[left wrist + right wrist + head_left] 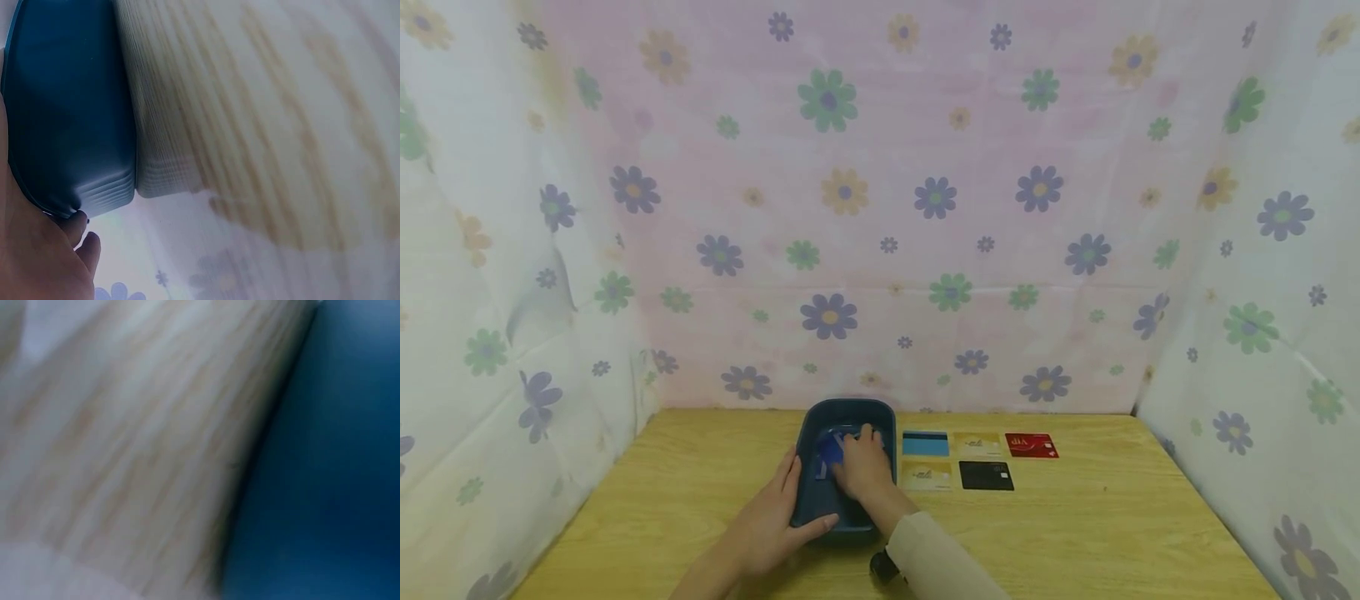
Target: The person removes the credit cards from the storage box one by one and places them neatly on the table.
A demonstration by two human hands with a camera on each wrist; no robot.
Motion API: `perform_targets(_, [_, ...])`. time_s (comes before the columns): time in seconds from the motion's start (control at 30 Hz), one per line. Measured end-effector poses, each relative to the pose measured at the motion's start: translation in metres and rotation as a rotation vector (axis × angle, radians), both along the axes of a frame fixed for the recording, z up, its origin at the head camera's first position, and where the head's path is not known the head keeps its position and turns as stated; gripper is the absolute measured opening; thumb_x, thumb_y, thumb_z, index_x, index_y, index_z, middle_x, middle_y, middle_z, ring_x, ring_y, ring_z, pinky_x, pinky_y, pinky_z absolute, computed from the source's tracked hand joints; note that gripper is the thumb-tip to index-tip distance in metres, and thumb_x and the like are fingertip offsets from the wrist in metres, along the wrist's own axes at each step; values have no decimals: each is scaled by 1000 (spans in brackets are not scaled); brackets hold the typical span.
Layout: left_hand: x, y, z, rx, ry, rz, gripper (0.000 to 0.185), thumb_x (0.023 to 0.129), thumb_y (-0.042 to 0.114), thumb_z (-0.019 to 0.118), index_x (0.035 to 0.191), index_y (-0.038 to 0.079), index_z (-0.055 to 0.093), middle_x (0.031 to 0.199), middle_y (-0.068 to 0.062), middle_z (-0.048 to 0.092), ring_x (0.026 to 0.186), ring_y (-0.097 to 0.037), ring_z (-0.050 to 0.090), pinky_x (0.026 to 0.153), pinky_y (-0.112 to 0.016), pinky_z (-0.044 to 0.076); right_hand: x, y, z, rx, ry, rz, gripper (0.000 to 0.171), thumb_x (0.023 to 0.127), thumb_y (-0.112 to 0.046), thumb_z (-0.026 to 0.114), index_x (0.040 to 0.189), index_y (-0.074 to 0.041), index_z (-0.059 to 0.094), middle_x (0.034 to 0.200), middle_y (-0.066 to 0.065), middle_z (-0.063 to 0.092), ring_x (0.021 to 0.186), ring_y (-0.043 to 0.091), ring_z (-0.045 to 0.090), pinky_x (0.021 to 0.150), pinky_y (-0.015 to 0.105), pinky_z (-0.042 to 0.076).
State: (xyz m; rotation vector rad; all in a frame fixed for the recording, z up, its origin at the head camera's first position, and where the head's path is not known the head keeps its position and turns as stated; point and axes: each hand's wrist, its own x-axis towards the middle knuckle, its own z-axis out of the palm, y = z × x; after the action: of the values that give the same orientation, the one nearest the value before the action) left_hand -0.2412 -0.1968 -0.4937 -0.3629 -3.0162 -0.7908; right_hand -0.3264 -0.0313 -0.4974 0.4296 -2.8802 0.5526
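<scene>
A dark blue plastic bin (pixel 800 500) stands on the table, with blue cards (pixel 831 448) lying inside it. My left hand (pixel 765 521) holds the bin at its near left corner, fingers along the left wall and thumb over the near rim. In the left wrist view, two fingertips (pixel 77 226) bend against the bin's wall (pixel 69 119). My right hand (pixel 863 467) reaches into the bin, fingers bent down beside the blue cards; I cannot tell whether it pinches one. The right wrist view is blurred and shows only the bin's wall (pixel 325 469) and tabletop, without the fingers.
Right of the bin lie a blue card with a dark stripe (pixel 926 443), two gold cards (pixel 977 444), a red VIP card (pixel 1032 446) and a black card (pixel 987 476) in two rows. Flowered cloth (pixel 880 250) surrounds the wooden table (pixel 1112 533) on three sides.
</scene>
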Motion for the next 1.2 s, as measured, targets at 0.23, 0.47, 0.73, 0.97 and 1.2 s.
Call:
perform_targets(0.23, [-2, 0, 0, 12, -28, 1, 117, 89, 78, 56, 162, -2, 13, 170, -21, 4, 149, -47, 29, 114, -63, 34, 8, 1, 5, 258, -47, 133, 53, 106, -40, 53, 152, -14, 50, 158, 3, 47, 150, 31, 35, 119, 56, 32])
perform_targets(0.47, [-1, 0, -1, 25, -28, 0, 117, 89, 78, 55, 162, -2, 12, 170, -22, 4, 149, -47, 29, 114, -63, 34, 8, 2, 5, 252, -41, 188, 55, 103, -39, 60, 151, -13, 51, 153, 3, 52, 144, 29, 43, 115, 54, 38])
perform_targets(0.73, [0, 0, -1, 4, 1, 2, 117, 89, 77, 56, 162, -4, 14, 169, -23, 6, 148, -48, 31, 114, -62, 35, 6, 2, 5, 88, -9, 53, 61, 88, -40, 81, 125, 7, 64, 121, 21, 57, 113, 35, 55, 97, 50, 52])
perform_targets(0.97, [0, 0, -1, -2, 4, 0, 117, 88, 78, 56, 162, -4, 14, 170, -23, 7, 148, -47, 31, 114, -61, 36, 1, 2, 6, -13, -68, 13, 66, 85, -36, 85, 122, 15, 63, 122, 28, 59, 117, 42, 55, 98, 50, 52])
perform_targets(1.2, [0, 0, 0, 0, 0, 3, 117, 88, 78, 56, 162, -4, 14, 170, -22, 7, 148, -47, 30, 114, -61, 34, 2, 4, 12, -138, -169, -17, 63, 80, -31, 90, 116, 13, 64, 115, 28, 60, 109, 43, 57, 96, 54, 51])
